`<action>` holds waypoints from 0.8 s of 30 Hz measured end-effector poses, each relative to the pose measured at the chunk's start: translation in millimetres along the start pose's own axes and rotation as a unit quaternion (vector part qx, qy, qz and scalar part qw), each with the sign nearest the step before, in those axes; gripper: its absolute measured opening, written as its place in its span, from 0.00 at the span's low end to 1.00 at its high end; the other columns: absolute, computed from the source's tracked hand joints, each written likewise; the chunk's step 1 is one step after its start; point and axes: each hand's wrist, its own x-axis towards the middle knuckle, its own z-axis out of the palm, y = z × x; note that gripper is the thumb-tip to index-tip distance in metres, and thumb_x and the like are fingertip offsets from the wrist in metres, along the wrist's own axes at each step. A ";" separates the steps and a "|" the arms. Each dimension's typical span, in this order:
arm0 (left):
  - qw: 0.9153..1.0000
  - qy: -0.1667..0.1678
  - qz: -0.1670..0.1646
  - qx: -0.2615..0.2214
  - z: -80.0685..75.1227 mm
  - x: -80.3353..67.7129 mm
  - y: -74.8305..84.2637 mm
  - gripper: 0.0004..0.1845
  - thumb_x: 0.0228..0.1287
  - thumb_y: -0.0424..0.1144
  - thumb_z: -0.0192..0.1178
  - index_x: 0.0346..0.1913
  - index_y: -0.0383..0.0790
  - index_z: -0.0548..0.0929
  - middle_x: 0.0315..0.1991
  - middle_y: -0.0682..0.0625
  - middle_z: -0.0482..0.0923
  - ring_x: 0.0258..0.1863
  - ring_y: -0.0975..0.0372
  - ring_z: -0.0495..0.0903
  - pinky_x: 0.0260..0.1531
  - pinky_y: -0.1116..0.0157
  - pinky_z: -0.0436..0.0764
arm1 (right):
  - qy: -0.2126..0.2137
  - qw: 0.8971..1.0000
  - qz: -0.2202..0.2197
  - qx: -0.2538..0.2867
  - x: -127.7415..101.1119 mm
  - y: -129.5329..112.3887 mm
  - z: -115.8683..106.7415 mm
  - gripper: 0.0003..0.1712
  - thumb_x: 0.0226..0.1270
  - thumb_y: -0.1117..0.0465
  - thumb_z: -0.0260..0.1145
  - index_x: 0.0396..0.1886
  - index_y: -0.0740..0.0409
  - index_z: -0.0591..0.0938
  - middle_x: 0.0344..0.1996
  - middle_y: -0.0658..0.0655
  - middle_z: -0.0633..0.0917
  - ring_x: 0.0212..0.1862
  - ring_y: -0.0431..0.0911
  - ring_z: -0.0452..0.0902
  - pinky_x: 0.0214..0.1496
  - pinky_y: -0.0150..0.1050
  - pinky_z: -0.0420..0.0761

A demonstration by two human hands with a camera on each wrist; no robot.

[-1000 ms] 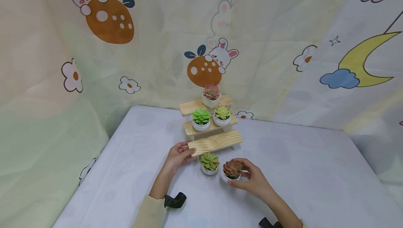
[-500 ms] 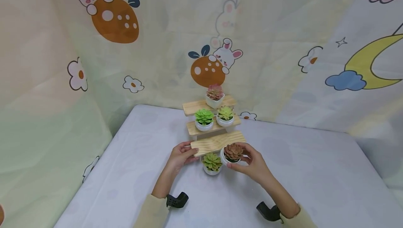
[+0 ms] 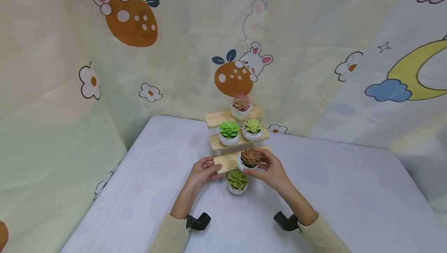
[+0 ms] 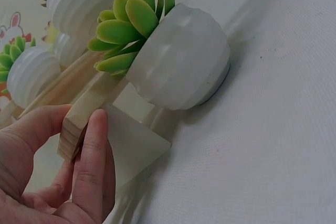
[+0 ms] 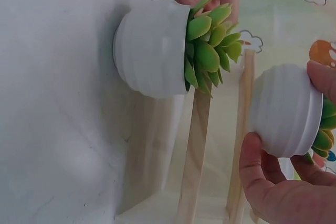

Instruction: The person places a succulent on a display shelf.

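Note:
A three-step wooden plant stand (image 3: 225,163) stands on the table. My left hand (image 3: 202,173) pinches the left end of its lowest board (image 4: 84,114) between thumb and fingers. My right hand (image 3: 270,169) grips the white pot of a brown succulent (image 3: 250,157) over the right part of that board; whether the pot touches the wood, I cannot tell. A green succulent in a white ribbed pot (image 3: 237,182) sits on the table before the stand, also large in the left wrist view. Its pot (image 5: 152,48) shows upper middle in the right wrist view.
The top board bears a pink succulent (image 3: 241,103). On the middle board stand a bright green succulent (image 3: 229,129) and a yellow-green one (image 3: 253,126). A printed cloth (image 3: 181,51) hangs behind the white-covered table (image 3: 331,191).
My right hand has lifted the brown succulent from beside the green one and carried it up and left over the lowest board. My left hand keeps its hold; the view has shifted slightly.

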 end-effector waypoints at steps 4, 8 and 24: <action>1.000 -0.003 -0.003 0.002 0.5 0.5 -0.6 0.24 0.61 0.24 0.62 0.60 0.25 0.70 0.41 0.41 0.81 0.30 0.62 0.84 0.32 0.67 0.88 | -0.005 1.000 0.007 0.004 8.8 2.6 4.7 0.37 0.53 0.63 0.77 0.63 0.63 0.73 0.53 0.62 0.78 0.53 0.52 0.76 0.54 0.38 0.82; 1.000 -0.001 -0.004 0.002 0.2 1.4 -0.8 0.24 0.61 0.25 0.62 0.60 0.25 0.70 0.41 0.41 0.80 0.30 0.62 0.84 0.32 0.67 0.88 | -0.010 0.999 0.028 0.012 18.3 6.6 10.4 0.38 0.53 0.61 0.77 0.64 0.60 0.72 0.55 0.61 0.77 0.54 0.52 0.75 0.56 0.40 0.80; 1.000 -0.005 -0.007 0.004 0.2 -1.8 1.7 0.23 0.62 0.25 0.62 0.60 0.26 0.71 0.40 0.43 0.81 0.32 0.62 0.83 0.33 0.67 0.88 | -0.030 0.999 0.022 -0.008 33.1 1.6 31.5 0.36 0.52 0.62 0.78 0.61 0.60 0.75 0.52 0.60 0.79 0.45 0.47 0.75 0.43 0.32 0.79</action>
